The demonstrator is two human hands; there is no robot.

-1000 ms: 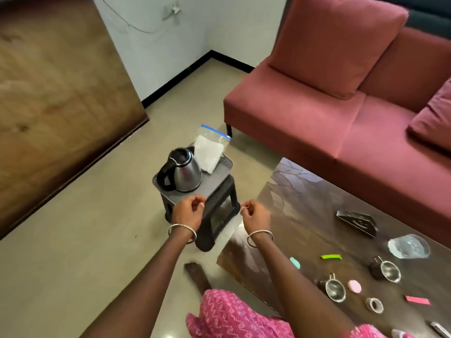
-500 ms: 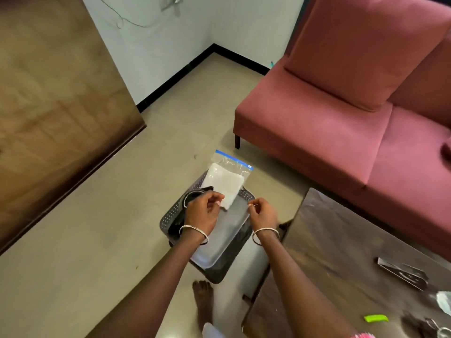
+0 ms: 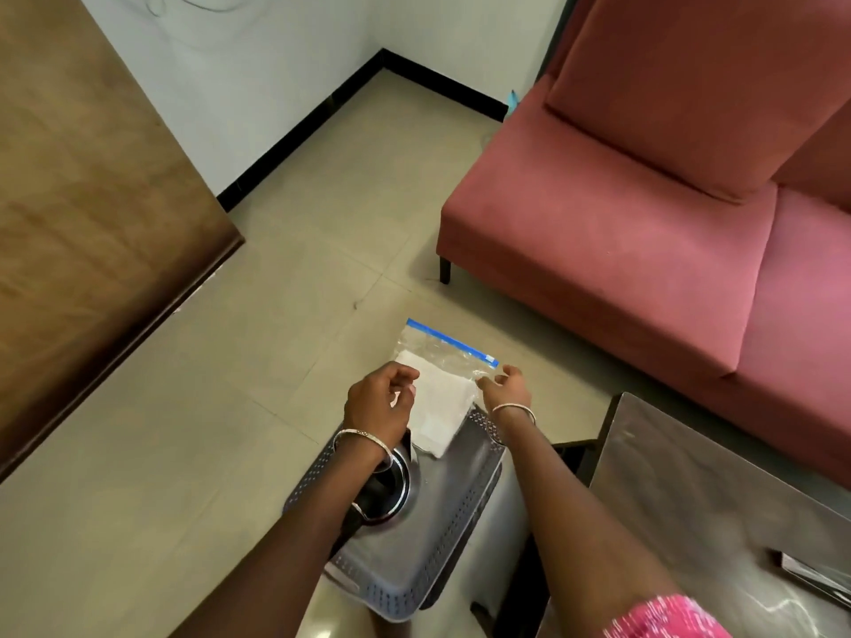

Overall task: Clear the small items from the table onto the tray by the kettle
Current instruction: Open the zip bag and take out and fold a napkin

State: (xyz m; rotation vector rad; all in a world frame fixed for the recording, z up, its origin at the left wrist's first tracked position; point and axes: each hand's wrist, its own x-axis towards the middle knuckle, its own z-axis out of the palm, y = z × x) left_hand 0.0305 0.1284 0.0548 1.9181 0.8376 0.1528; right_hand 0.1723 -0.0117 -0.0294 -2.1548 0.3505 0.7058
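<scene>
A grey perforated tray (image 3: 465, 513) sits on a low stool left of the dark table (image 3: 690, 499). On it stands a steel kettle (image 3: 398, 492) with a black handle, partly hidden under my left forearm. A clear zip bag (image 3: 444, 384) with a blue strip and white contents leans at the tray's far end. My right hand (image 3: 506, 389) pinches the bag's right edge. My left hand (image 3: 382, 402) is curled at the bag's left edge; whether it grips is unclear. No small table items show.
A red sofa (image 3: 621, 223) fills the right and far side, close to the table. A brown wooden panel (image 3: 92, 177) takes up the left. A dark flat object (image 3: 815, 575) lies at the table's right edge. Beige floor tiles surround the stool.
The view has swung left and down, away from the table and onto the tray. Both hands moved forward from above the tray to the two edges of the zip bag.
</scene>
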